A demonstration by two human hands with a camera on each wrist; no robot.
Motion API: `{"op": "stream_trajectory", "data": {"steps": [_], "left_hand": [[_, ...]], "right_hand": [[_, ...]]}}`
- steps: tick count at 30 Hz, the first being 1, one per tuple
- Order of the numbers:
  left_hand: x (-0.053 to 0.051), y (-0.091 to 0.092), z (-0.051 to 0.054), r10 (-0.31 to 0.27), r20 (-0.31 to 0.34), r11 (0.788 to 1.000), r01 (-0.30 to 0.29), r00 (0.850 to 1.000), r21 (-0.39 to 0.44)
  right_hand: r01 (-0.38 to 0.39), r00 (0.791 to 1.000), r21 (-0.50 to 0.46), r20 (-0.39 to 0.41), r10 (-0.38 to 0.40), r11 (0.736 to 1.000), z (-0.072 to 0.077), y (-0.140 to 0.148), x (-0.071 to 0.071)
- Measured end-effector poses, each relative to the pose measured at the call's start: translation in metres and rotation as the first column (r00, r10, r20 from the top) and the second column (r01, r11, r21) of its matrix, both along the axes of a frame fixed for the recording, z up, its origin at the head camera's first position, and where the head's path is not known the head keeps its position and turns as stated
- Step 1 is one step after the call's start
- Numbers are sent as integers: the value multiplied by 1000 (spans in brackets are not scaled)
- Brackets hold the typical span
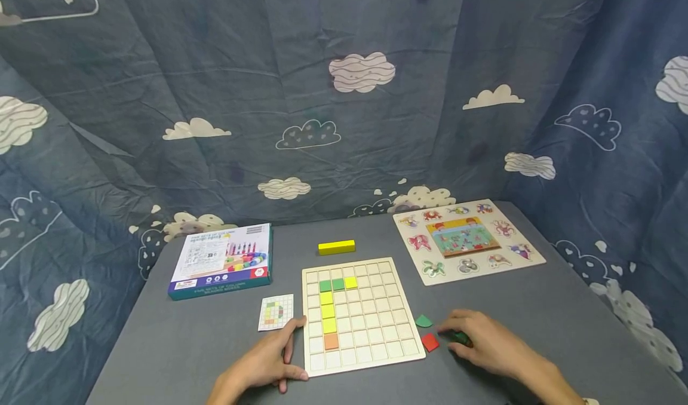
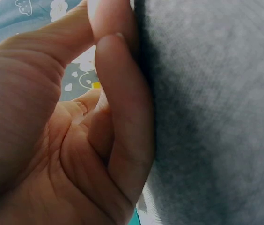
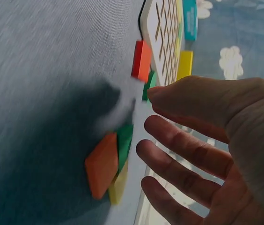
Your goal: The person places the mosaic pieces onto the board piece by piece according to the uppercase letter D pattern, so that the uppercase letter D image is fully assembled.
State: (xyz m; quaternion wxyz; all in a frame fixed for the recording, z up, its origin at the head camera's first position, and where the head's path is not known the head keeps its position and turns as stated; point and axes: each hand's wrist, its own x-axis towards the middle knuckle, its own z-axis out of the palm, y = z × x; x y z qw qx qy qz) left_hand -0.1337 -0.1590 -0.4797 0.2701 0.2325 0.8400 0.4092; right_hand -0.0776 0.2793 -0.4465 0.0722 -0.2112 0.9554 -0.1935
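At far left on the grey counter (image 1: pixel 215 327), a printed toy box (image 1: pixel 221 260) is seen lying flat. A pattern card (image 1: pixel 276 313) with a coloured grid is placed nearer the board. The left hand (image 1: pixel 263 357) is held with fingers loosely bent and thumb spread; the wooden grid board (image 1: pixel 378 348) is touched at its left edge and lower-left corner. On it, two green tiles (image 1: pixel 331 285) and a yellow tile (image 1: pixel 350 282) are set in a row; below the first, three yellow tiles (image 1: pixel 328 311) and an orange tile (image 1: pixel 331 341) are stacked columnwise. Behind the board, a yellow bar (image 1: pixel 336 247) is noted. To its right, a green quarter-round piece (image 1: pixel 423 321) and red square piece (image 1: pixel 430 342) are laid. A peg puzzle (image 1: pixel 516 263) is positioned behind. The right hand (image 1: pixel 484 342) is held relaxed, nothing gripped, above orange (image 3: pixel 101 165), green (image 3: pixel 124 144) and yellow pieces (image 3: pixel 118 186).
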Motion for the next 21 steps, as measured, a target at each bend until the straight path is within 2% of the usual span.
{"op": "stream_trajectory", "data": {"steps": [11, 16, 21], "left_hand": [[1, 2, 2, 3, 22, 1000, -3, 1000, 20], [1, 2, 2, -4, 8, 1000, 3, 1000, 27], [1, 2, 2, -2, 2, 1000, 2, 1000, 26]], "right_hand": [[49, 999, -2, 16, -49, 999, -5, 29, 5], [68, 996, -13, 66, -67, 998, -7, 37, 7], [86, 994, -27, 65, -84, 996, -9, 41, 8]]}}
